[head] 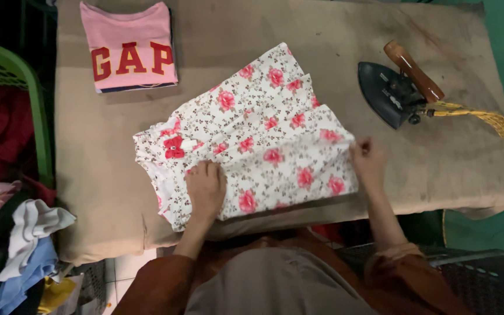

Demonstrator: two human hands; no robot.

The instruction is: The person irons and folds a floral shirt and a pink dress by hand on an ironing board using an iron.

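Observation:
A small white dress (263,134) with pink roses and a red bow lies spread on the brown padded ironing table (333,35). My left hand (205,189) presses flat on its near left part, below the bow. My right hand (367,160) pinches the hem edge at the dress's right side. A black iron (395,93) with a wooden handle rests on the table to the right, apart from both hands.
A folded pink shirt (129,46) with red letters lies at the table's far left. A green basket (13,87) with dark red cloth stands left. Loose clothes (27,245) pile at lower left. The iron's yellow cord (491,119) trails right. A dark crate (485,274) sits lower right.

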